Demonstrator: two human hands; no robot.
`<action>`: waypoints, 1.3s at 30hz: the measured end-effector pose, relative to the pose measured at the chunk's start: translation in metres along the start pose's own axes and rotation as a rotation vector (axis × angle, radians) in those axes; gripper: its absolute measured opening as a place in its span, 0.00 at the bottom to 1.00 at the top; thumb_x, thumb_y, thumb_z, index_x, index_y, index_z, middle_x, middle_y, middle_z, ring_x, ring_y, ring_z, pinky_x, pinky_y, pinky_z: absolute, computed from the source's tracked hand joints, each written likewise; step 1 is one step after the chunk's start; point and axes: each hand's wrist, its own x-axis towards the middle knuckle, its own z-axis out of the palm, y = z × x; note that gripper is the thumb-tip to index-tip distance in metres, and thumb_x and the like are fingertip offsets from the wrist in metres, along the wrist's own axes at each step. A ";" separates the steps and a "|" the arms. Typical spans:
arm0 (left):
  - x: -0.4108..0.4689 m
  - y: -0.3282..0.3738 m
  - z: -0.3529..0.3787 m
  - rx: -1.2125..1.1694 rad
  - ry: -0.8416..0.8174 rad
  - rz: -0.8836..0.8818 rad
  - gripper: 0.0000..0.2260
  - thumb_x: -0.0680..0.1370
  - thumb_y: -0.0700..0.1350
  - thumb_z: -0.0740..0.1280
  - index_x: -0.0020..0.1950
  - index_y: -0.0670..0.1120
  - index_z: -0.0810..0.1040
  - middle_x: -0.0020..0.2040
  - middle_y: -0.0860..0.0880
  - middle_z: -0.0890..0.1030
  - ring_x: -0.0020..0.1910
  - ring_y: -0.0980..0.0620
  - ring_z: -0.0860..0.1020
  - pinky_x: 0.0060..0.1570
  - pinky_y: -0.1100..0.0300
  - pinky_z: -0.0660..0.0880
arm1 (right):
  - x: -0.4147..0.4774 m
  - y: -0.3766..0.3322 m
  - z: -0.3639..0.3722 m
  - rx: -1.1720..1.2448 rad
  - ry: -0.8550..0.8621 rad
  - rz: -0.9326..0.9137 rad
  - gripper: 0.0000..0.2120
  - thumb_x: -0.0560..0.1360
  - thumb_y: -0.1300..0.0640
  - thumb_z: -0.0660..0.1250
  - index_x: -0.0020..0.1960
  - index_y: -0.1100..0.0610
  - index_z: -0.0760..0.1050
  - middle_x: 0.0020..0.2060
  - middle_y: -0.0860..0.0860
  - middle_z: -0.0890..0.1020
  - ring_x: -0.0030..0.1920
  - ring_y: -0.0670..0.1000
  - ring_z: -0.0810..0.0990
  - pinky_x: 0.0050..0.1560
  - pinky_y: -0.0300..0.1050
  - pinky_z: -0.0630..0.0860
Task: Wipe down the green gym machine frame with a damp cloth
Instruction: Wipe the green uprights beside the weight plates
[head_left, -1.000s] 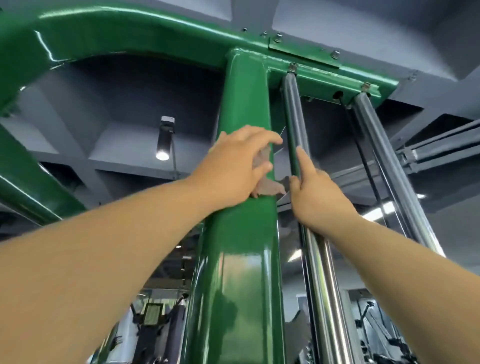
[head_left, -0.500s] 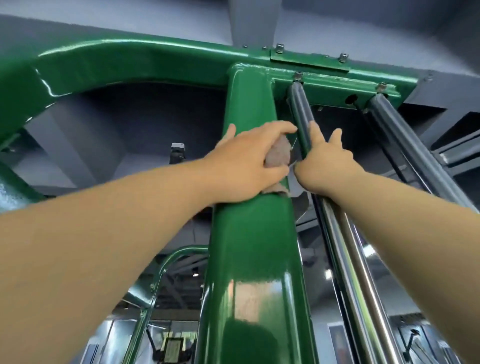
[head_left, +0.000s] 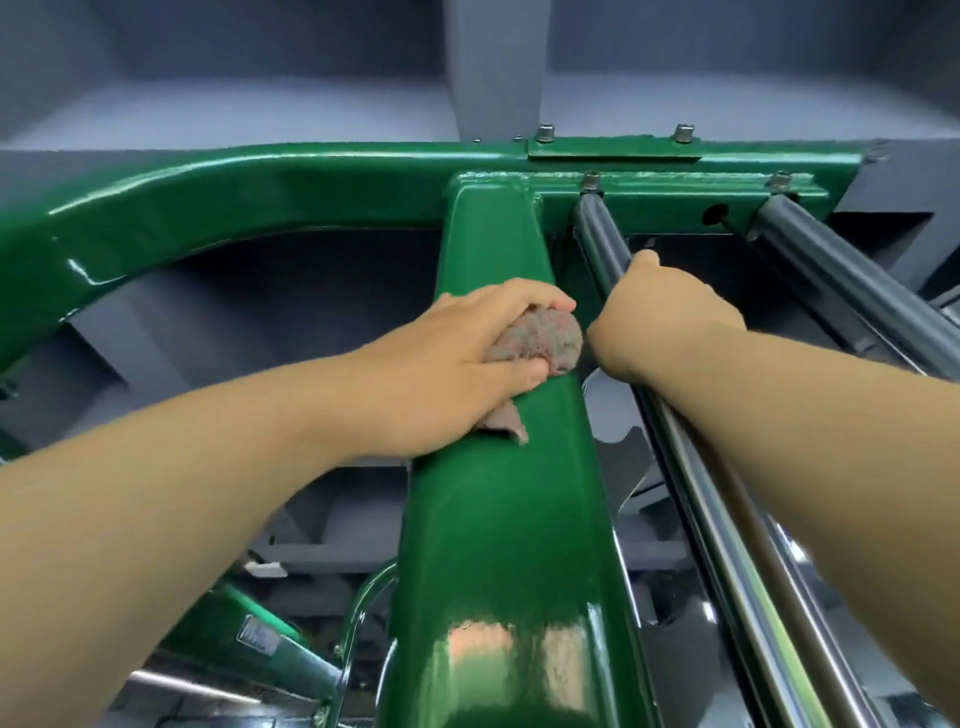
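Note:
The glossy green upright post of the gym machine runs up the middle to a green crossbeam under the ceiling. My left hand grips a bunched pinkish-grey cloth and presses it against the post's upper part; a corner of the cloth hangs below my palm. Just to the right, my right hand is wrapped around the nearer chrome guide rod, fingers hidden behind it.
A second guide rod runs parallel further right, both bolted into the green top plate. A thin cable leaves a hole in that plate. Grey ceiling beams lie above. More green frame tubing shows at lower left.
My view has tilted up toward the crossbeam. My left hand with the cloth has slid up the post, and the cloth now bulges out more. My right hand has closed round the rod.

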 end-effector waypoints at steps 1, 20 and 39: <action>0.006 0.000 -0.006 0.046 0.020 -0.018 0.18 0.82 0.50 0.61 0.69 0.66 0.63 0.58 0.61 0.74 0.50 0.64 0.78 0.45 0.72 0.69 | -0.002 -0.002 0.000 -0.005 0.000 -0.021 0.24 0.76 0.59 0.64 0.69 0.61 0.60 0.59 0.60 0.74 0.60 0.63 0.73 0.44 0.53 0.66; 0.177 -0.013 -0.029 0.245 0.208 -0.082 0.19 0.77 0.35 0.63 0.63 0.53 0.78 0.57 0.53 0.79 0.51 0.49 0.79 0.50 0.61 0.76 | -0.009 0.006 -0.001 0.187 -0.119 -0.024 0.37 0.78 0.59 0.62 0.79 0.58 0.44 0.65 0.61 0.69 0.59 0.62 0.75 0.43 0.50 0.68; 0.162 -0.045 -0.040 0.013 0.513 -0.225 0.17 0.81 0.38 0.58 0.66 0.53 0.72 0.60 0.47 0.77 0.42 0.49 0.79 0.39 0.61 0.73 | -0.009 0.009 0.001 0.205 -0.116 -0.057 0.41 0.76 0.62 0.62 0.80 0.58 0.40 0.66 0.62 0.69 0.60 0.62 0.75 0.44 0.50 0.69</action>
